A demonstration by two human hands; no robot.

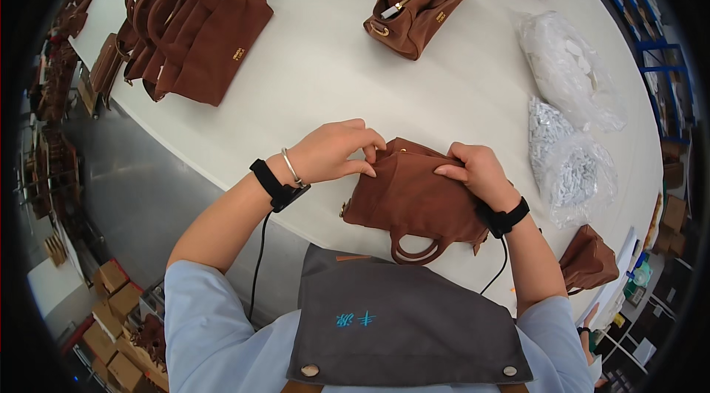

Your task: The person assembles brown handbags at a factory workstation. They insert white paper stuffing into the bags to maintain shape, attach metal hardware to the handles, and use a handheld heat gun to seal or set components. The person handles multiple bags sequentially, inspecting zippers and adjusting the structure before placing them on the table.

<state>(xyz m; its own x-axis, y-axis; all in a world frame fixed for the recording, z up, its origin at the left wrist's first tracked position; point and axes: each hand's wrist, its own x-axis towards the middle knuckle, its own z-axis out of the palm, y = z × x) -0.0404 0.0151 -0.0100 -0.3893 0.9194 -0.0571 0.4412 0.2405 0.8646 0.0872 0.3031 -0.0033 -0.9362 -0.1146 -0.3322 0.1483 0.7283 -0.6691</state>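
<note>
1. Brown handbag (421,197) is lying flat on the white tabletop (310,68), by the near edge, right in front of the person. Its looped handle (414,254) is pointing back toward the gray apron (407,326).
2. Left hand (333,149) is working at the handbag's far left corner, thumb and fingertips curling in at the edge. Left grip: can't tell from here if it's pinching material or only touching.
3. Right hand (481,171) is holding the far right part of the same handbag. Right grip: grasping it, thumb pressing on the upward face, fingers going out of sight past the far edge.
4. Both wrists are wearing black straps (270,184) with black cables (259,263) running down; left wrist is also carrying a silver bracelet (289,166).
5. Far left of tabletop: a cluster of brown handbags (214,45) is sitting packed together, handles up.
6. Far middle: a zippered brown handbag (436,5) is standing alone, gold zipper showing.
7. Right side: a clear plastic bag (566,64) is lying just beyond a second, holding small pale pieces (573,175). Nearer, a small brown bag (589,258) is resting by the right forearm.
8. Off the tabletop: blue shelving (658,53) is standing at right, cardboard boxes (111,277) are sitting lower left.
</note>
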